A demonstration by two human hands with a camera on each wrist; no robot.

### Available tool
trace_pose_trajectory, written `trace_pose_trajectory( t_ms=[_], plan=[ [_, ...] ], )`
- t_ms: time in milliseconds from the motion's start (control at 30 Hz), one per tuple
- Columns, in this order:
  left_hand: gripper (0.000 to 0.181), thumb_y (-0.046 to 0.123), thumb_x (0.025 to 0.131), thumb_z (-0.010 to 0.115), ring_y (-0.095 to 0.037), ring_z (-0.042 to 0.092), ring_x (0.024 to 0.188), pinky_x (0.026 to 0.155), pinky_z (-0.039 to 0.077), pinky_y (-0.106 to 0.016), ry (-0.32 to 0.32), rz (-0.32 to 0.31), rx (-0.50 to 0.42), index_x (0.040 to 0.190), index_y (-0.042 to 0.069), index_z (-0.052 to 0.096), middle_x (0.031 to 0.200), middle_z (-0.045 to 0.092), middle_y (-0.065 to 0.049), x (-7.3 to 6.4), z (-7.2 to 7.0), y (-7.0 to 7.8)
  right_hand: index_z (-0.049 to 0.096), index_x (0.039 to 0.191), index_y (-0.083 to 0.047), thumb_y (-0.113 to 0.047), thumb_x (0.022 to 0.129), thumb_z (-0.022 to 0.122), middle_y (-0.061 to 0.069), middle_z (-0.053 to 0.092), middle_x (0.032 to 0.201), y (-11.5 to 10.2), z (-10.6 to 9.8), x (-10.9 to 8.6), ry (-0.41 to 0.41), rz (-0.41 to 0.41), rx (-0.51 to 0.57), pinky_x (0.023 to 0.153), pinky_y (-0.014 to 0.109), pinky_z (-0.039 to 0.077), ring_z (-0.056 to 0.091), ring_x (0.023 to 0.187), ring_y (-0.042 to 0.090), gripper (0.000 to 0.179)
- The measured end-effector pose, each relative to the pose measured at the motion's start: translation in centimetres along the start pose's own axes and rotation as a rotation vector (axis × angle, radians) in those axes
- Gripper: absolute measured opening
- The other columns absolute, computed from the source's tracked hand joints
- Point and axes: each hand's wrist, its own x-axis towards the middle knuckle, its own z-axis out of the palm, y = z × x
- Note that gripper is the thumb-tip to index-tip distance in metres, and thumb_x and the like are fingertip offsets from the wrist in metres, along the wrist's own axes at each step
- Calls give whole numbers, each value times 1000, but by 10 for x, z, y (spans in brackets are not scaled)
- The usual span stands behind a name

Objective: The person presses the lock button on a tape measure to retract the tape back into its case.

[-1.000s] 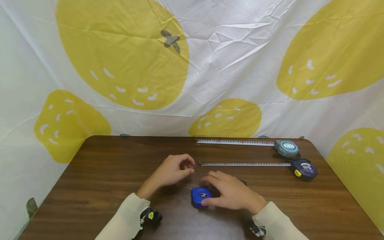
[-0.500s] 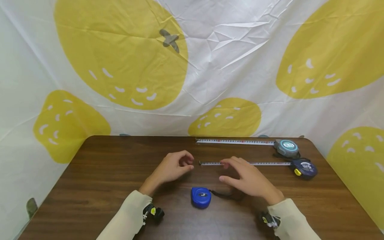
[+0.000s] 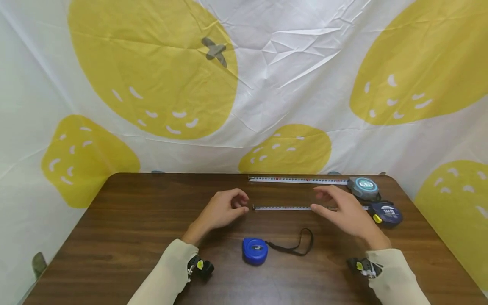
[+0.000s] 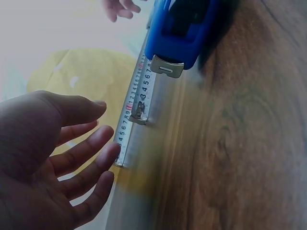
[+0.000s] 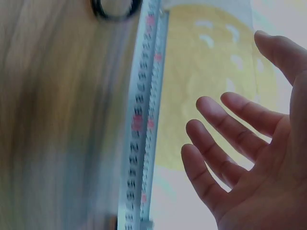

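Note:
A bright blue tape measure [image 3: 255,250] lies near the table's front middle, its blade drawn in, its metal hook [image 4: 167,67] facing left, its black strap [image 3: 293,250] looped to the right. My left hand [image 3: 220,209], fingers loosely bent and holding nothing, hovers left of the hook end of the middle blade [image 3: 282,208]. That blade runs out of a dark blue tape measure [image 3: 386,213] with a yellow button. Over the same blade my right hand [image 3: 345,212] hangs with spread, bare fingers, partly covering it. Behind lies a grey-and-teal tape measure [image 3: 364,187], its blade [image 3: 297,180] also pulled out leftward.
The brown wooden table [image 3: 152,237] ends at the back against a white cloth [image 3: 190,156] printed with large yellow fruit. Both extended blades run side by side along the back right. A camera sits on each wrist.
My right hand has let go of the bright blue tape measure and moved right and away, uncovering its strap. My left hand has barely moved; all three tape measures lie still.

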Motion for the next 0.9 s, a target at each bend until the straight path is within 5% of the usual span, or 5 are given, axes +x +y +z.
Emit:
trace_pose_trajectory(
  t_ms=[133,267,433,833,900],
  plan=[
    [22,10,95,85,-14,73,91,85,59,-33,-4,2,-2,114,5,76,104,78,-3,1,1,2,62,148,-2,-34,107,76,15,71,131,12,-18,-7,26,57,-4,96,58,55,67,120,37,54],
    [21,10,95,86,-14,73,91,86,60,-34,-7,-6,-6,113,6,76,104,78,-2,3,1,4,64,145,-2,-29,105,79,14,72,125,28,-31,-14,101,70,-15,89,35,59,68,115,35,50],
    [20,9,95,86,-14,72,91,86,60,-35,-7,-14,-12,113,5,76,102,78,-3,5,3,4,69,136,-1,-18,100,84,16,76,117,52,-41,-23,210,75,-8,81,11,51,69,103,10,43],
    [22,14,97,85,-15,73,92,85,59,-34,-35,-42,0,115,7,76,104,78,-2,2,5,5,60,141,10,-15,100,83,36,67,130,93,-73,-49,192,239,-17,79,7,44,49,97,-21,53],
    [22,15,97,85,-14,72,93,85,58,-33,-38,-53,0,116,8,77,105,78,-1,2,5,6,58,142,11,-17,100,82,38,65,134,99,-77,-53,183,259,-19,79,9,44,56,100,-11,55]
  ],
)
